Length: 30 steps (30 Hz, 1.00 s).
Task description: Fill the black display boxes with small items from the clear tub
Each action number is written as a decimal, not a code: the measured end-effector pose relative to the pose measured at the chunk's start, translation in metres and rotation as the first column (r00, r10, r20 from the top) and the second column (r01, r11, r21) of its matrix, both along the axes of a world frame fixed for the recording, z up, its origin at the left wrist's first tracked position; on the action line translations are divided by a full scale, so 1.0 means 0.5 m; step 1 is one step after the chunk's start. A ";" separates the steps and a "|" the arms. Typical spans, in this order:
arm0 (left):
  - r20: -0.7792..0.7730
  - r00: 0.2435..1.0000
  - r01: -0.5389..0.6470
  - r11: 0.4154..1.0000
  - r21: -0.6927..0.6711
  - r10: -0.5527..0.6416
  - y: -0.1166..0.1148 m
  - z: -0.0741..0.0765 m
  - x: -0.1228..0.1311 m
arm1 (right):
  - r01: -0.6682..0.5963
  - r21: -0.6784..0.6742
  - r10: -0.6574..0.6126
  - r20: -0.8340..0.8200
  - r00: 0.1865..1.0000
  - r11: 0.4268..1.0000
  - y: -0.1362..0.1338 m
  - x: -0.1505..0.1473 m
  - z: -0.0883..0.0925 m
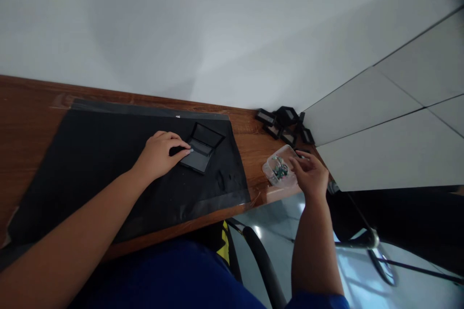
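Observation:
A black hinged case (197,159) like a compact lies open on the black mat (108,154), its lid tilted up at the back. My left hand (157,154) reaches over its left side, thumb and index fingertips close together at a tiny pale piece (191,150), too small to name. Farther right, a clear plastic box (268,174) holds small green, white and pink bits (280,168). My right hand (311,174) is at the box's right side, thumb and index finger slightly apart, with nothing visible between them.
Several black cases (281,123) are piled at the back right, against the white wall (217,34) and a panelled partition (380,130). The box stands close to the front edge of the wooden table (242,128). Below are a chair's black armrest (263,260) and the floor.

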<state>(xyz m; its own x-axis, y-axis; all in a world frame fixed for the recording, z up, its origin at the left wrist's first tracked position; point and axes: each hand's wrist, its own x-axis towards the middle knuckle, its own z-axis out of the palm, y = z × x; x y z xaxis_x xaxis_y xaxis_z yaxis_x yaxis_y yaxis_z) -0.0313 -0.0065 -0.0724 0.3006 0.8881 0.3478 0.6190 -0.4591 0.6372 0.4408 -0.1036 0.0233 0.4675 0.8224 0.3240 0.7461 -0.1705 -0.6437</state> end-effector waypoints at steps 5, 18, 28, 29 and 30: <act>0.000 1.000 -0.003 1.000 -0.009 0.003 0.001 -0.010 0.004 | 0.027 -0.055 -0.028 -0.015 1.000 0.998 -0.003 0.006 0.004; 0.006 0.999 0.046 0.999 -0.028 -0.046 -0.012 -0.003 0.011 | -0.046 -0.132 0.064 0.138 0.988 0.990 0.003 0.014 0.006; 0.015 0.999 0.053 0.998 -0.040 -0.052 -0.018 0.026 0.015 | 0.033 -0.367 0.082 0.295 0.952 0.930 -0.006 0.007 0.018; 0.013 0.999 0.052 0.998 -0.045 -0.051 -0.019 0.031 0.016 | 0.035 -0.373 0.085 0.300 0.950 0.927 -0.008 0.011 0.019; 0.010 0.999 0.051 0.997 -0.049 -0.051 -0.019 0.034 0.016 | 0.033 -0.375 0.087 0.299 0.950 0.926 -0.010 0.015 0.020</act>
<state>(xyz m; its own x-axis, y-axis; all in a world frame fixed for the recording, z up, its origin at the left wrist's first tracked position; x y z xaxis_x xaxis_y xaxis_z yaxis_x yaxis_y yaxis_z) -0.0231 -0.0161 -0.0553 0.3431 0.8877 0.3070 0.5897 -0.4580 0.6652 0.4481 -0.1087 0.0333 0.3709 0.9214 0.1157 0.9028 -0.3285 -0.2776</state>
